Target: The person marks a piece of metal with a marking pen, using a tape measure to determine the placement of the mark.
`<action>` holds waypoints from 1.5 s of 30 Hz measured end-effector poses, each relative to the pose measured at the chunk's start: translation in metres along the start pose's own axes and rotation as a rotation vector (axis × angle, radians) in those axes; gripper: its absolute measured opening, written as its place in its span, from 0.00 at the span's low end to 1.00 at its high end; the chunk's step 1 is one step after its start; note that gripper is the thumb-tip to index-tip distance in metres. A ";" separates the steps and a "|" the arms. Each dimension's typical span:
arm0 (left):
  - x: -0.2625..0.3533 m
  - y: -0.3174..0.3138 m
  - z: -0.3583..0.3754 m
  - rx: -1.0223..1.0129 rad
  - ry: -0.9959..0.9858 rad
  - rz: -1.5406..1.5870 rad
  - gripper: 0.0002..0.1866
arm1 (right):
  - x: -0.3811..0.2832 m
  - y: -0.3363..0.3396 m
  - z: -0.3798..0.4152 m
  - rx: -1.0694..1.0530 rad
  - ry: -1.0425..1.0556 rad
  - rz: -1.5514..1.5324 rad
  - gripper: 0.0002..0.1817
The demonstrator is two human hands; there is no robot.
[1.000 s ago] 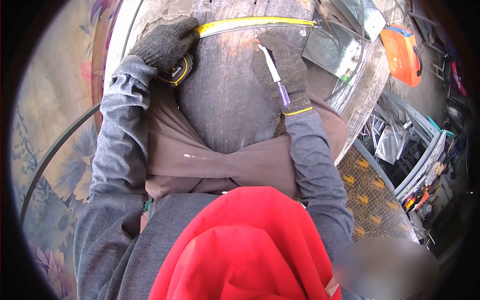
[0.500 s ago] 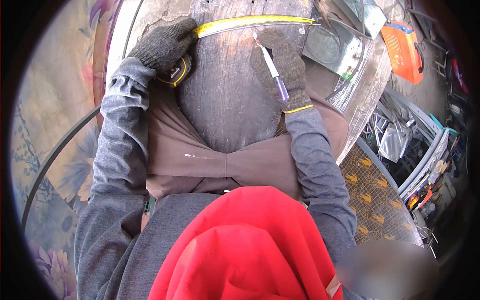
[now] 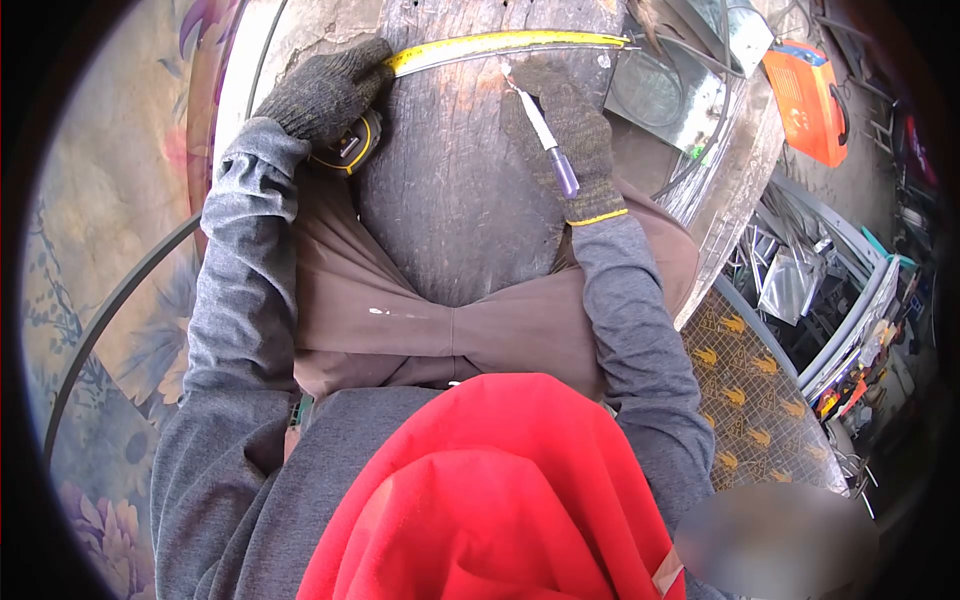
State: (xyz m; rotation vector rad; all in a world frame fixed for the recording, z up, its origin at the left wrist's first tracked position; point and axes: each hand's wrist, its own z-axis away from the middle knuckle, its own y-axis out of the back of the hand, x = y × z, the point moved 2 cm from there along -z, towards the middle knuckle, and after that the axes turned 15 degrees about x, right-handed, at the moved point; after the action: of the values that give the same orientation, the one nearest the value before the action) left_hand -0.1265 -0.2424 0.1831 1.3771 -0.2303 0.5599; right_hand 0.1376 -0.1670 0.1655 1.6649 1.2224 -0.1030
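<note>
My left hand [image 3: 325,92], in a dark knitted glove, is closed around the tape measure [image 3: 350,148]; the black and yellow case shows below the palm. The yellow blade [image 3: 500,41] runs out from my fingers to the right across a dark worn wooden board [image 3: 450,180]. A thin pale strip [image 3: 480,55] lies along the blade's near edge. My right hand [image 3: 580,130], gloved too, grips a white marker pen [image 3: 540,122] with a purple end. The pen's tip points up and left, just below the strip and blade. My right fingertips are partly hidden behind the hand.
Sheet metal pieces [image 3: 660,95] and a dark cable lie right of the board. Farther right stands an orange machine [image 3: 805,105] with a black handle. Metal offcuts [image 3: 790,280] fill a rack at the right. A patterned sheet [image 3: 750,390] lies below it. Brown trousers flank the board.
The marker pen has shifted slightly in my right hand, its tip a little farther left. The left hand and tape measure look the same.
</note>
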 end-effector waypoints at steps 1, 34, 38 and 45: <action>0.000 0.000 0.000 0.000 0.000 0.000 0.20 | 0.000 0.000 0.000 0.000 0.000 0.000 0.18; 0.001 0.000 0.000 0.052 -0.038 -0.026 0.19 | 0.000 0.002 -0.004 -0.002 0.065 -0.007 0.17; 0.004 0.003 -0.001 0.008 -0.006 -0.009 0.18 | -0.005 -0.006 -0.005 0.007 0.115 0.017 0.17; 0.007 0.006 -0.001 -0.032 0.053 0.006 0.19 | -0.007 -0.007 -0.006 -0.142 0.082 0.097 0.21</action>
State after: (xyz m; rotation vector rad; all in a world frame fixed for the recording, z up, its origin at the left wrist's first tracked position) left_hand -0.1241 -0.2390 0.1916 1.3296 -0.1998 0.5949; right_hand 0.1268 -0.1673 0.1678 1.6142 1.1795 0.1109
